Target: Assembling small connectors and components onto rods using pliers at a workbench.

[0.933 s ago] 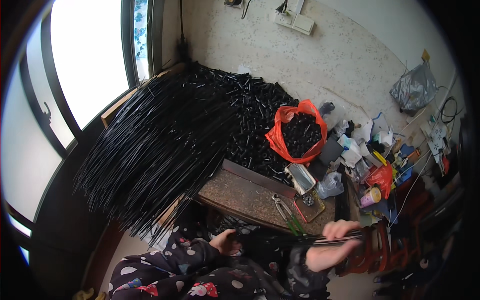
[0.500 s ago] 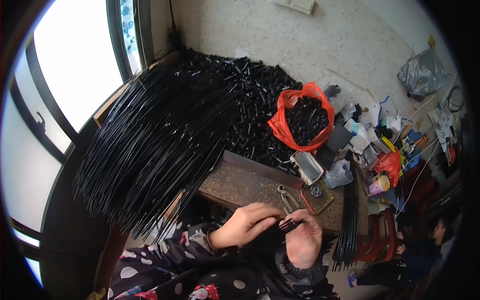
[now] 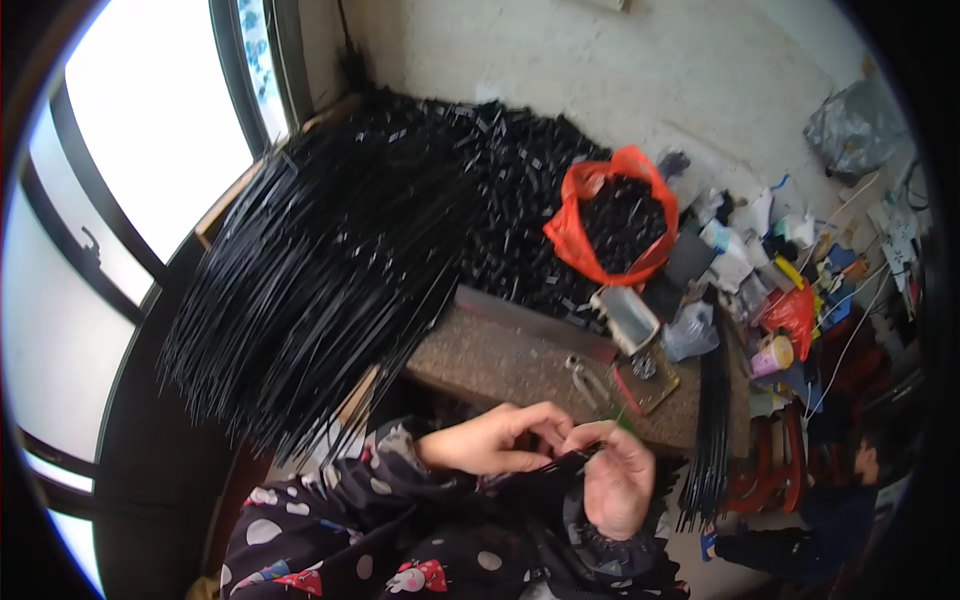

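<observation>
Both hands work just in front of the near edge of the brown speckled worktop (image 3: 480, 350), above the lap. The right hand (image 3: 618, 485) pinches a small group of thin black strands (image 3: 572, 462) between thumb and bent fingers. The left hand (image 3: 490, 440) has curled fingers, tips near the strands; whether it grips them cannot be told.

Room for moving: the worktop's surface shows between the near edge and a long dark metal bar (image 3: 535, 323). Green-handled metal pliers (image 3: 590, 383) lie just beyond the right hand. At the right edge, a bundle of long black rods (image 3: 708, 440) overhangs; at the left, a broad mass of long thin black rods (image 3: 320, 270) does likewise.

Behind the bar, short black tubes (image 3: 510, 200) are heaped beside an open red plastic bag (image 3: 570, 235) of dark pieces. A pale wall (image 3: 500, 50) stands behind; a bright window (image 3: 160, 100) is at left. A person in dark clothing (image 3: 840, 515) is at lower right.
</observation>
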Demonstrator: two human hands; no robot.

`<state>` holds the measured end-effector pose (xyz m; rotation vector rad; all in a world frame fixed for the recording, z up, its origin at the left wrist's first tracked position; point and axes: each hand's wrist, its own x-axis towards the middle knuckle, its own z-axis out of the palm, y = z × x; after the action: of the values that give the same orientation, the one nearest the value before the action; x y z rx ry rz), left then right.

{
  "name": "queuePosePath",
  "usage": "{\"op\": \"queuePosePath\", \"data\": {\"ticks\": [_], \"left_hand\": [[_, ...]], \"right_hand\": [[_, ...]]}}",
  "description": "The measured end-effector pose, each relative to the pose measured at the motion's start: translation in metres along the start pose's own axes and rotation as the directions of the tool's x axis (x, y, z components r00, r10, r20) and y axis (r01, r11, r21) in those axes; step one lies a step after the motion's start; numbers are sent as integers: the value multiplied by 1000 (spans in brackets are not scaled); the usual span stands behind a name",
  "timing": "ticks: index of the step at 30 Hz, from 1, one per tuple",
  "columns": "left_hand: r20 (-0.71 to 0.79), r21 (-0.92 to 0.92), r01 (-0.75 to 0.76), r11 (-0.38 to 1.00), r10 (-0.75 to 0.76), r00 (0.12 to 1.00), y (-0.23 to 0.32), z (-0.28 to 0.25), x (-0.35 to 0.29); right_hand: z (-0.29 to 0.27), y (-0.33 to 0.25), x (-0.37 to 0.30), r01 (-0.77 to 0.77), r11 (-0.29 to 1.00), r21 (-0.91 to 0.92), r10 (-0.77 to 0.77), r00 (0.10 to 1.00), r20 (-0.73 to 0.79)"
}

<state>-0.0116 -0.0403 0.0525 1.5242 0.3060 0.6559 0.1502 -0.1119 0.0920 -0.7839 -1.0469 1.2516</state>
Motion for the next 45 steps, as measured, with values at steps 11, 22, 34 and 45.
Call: {"op": "queuePosePath", "data": {"ticks": [11, 22, 34, 45], "left_hand": [[-377, 569, -136, 811, 405, 833, -23, -1, -44], [-297, 387, -286, 877, 412, 861, 5, -6, -42], [-325, 671, -193, 716, 518, 791, 15, 11, -13], [-375, 671, -145, 727, 501, 780, 11, 8, -11]], "right_hand": [[-41, -1, -53, 259, 963, 69, -266, 901, 343], [-26, -34, -9, 397, 901, 173, -381, 539, 751], [12, -16, 7, 475, 563, -676, -378, 876, 300], [19, -19, 11, 409, 555, -724, -385, 898, 211]]}}
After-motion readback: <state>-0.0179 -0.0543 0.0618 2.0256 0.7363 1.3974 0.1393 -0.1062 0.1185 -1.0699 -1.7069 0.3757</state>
